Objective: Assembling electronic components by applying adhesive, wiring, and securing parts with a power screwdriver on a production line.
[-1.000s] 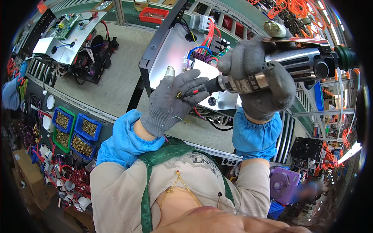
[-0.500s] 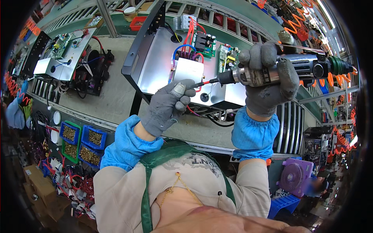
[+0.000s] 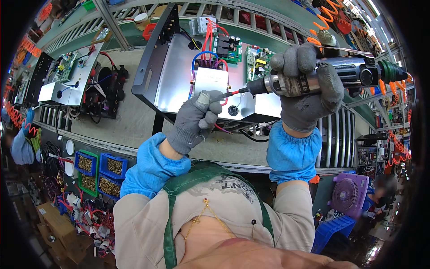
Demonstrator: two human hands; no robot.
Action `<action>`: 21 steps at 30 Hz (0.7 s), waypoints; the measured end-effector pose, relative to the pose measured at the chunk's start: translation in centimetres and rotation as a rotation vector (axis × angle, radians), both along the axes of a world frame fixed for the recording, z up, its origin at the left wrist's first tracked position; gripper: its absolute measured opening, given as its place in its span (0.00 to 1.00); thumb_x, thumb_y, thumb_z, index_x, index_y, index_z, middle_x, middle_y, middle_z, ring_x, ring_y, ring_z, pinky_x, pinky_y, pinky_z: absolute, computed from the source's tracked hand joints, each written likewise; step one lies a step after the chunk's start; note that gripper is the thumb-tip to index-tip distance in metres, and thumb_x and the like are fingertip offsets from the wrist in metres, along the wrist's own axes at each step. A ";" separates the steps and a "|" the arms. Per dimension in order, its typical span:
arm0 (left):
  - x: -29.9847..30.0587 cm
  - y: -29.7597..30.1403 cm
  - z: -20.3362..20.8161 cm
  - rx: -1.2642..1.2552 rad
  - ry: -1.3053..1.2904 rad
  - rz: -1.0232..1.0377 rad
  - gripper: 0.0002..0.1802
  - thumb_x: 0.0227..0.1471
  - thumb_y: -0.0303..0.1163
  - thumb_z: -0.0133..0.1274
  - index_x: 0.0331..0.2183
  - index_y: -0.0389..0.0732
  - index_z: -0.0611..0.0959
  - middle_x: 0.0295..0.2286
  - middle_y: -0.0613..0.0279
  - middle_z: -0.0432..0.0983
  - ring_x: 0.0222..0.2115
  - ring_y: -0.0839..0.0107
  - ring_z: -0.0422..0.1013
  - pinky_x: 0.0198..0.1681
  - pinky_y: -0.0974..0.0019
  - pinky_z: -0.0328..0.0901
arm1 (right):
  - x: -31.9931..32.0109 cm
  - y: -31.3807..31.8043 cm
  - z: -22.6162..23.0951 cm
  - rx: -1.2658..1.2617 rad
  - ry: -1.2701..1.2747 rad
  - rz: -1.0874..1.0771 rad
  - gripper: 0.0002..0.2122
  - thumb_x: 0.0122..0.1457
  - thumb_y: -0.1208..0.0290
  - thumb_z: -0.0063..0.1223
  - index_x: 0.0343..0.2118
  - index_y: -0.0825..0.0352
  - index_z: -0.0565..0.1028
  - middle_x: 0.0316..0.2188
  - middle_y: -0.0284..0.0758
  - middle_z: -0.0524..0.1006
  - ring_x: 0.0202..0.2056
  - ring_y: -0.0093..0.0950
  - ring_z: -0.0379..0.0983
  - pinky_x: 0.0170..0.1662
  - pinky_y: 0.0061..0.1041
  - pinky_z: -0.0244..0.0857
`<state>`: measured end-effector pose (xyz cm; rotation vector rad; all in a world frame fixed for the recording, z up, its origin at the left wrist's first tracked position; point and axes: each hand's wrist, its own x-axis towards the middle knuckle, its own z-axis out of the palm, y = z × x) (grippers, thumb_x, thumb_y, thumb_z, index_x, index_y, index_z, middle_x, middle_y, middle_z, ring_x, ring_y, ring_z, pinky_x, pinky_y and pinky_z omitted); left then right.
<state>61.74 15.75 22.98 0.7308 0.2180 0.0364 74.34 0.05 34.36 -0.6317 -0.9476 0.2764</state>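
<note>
My right hand (image 3: 309, 85) is wrapped in a grey glove around a silver air screwdriver (image 3: 347, 74), held level with its bit pointing left. My left hand (image 3: 197, 117), also gloved in grey, is closed at the end of the dark and red screwdriver bit (image 3: 236, 92). Whether a screw sits in those fingers is hidden. Just beyond both hands lies an open metal chassis (image 3: 172, 85) with a dark front panel. Inside it are a white metal block (image 3: 212, 82), red and blue cables, and green circuit boards (image 3: 230, 48).
Another open chassis (image 3: 67, 92) with a circuit board stands at the far left. Blue bins of brass-coloured screws (image 3: 109, 187) sit at the near left beside bundled wires. Roller bars (image 3: 338, 139) run at right, near a purple fan (image 3: 349, 195). An orange coiled hose (image 3: 331, 20) hangs at the upper right.
The view has shifted slightly, so the chassis appears a little farther left. Both hands keep their hold, with the screwdriver and bit in nearly the same position.
</note>
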 end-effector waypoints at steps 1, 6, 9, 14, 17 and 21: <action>0.0 0.2 -0.2 -0.155 -0.010 -0.075 0.22 0.59 0.43 0.45 0.44 0.33 0.73 0.23 0.64 0.72 0.15 0.86 0.62 0.15 0.85 0.57 | -0.3 0.1 0.2 -0.012 0.011 -0.038 0.18 0.52 0.55 0.47 0.31 0.69 0.69 0.26 0.36 0.68 0.27 0.31 0.67 0.41 0.40 0.67; 0.2 0.1 -0.2 -0.050 0.005 -0.052 0.23 0.58 0.44 0.45 0.44 0.33 0.73 0.25 0.63 0.72 0.16 0.85 0.62 0.15 0.84 0.57 | 0.7 -0.3 -0.4 -0.017 -0.053 -0.022 0.18 0.52 0.55 0.48 0.29 0.69 0.70 0.25 0.36 0.68 0.26 0.31 0.68 0.40 0.39 0.67; 0.7 -0.4 -0.4 -0.015 -0.006 -0.021 0.25 0.58 0.46 0.45 0.46 0.32 0.71 0.26 0.61 0.73 0.17 0.84 0.63 0.16 0.83 0.58 | 0.1 -0.1 -0.3 -0.007 0.005 -0.021 0.18 0.52 0.55 0.48 0.29 0.70 0.70 0.24 0.37 0.68 0.26 0.31 0.68 0.40 0.39 0.67; 0.3 0.3 2.7 0.002 0.163 -0.057 0.27 0.58 0.45 0.46 0.50 0.31 0.69 0.30 0.55 0.75 0.19 0.78 0.68 0.18 0.79 0.62 | 1.6 -1.0 -0.1 -0.144 -0.203 -0.166 0.21 0.55 0.53 0.45 0.31 0.73 0.71 0.23 0.37 0.69 0.25 0.28 0.68 0.37 0.35 0.68; -1.3 3.7 1.8 0.264 -0.009 -0.031 0.26 0.55 0.40 0.50 0.51 0.33 0.69 0.35 0.53 0.75 0.24 0.73 0.71 0.23 0.75 0.65 | 0.8 -0.2 0.7 -0.132 -0.208 -0.499 0.20 0.58 0.55 0.42 0.31 0.73 0.71 0.20 0.34 0.67 0.21 0.24 0.65 0.34 0.27 0.68; 0.3 4.2 0.6 1.649 -0.258 0.384 0.30 0.45 0.34 0.57 0.52 0.42 0.70 0.45 0.52 0.69 0.39 0.61 0.68 0.41 0.63 0.65 | 2.7 0.4 -0.5 -0.361 -0.047 -0.267 0.08 0.54 0.71 0.51 0.29 0.72 0.72 0.21 0.36 0.75 0.22 0.18 0.73 0.23 0.20 0.66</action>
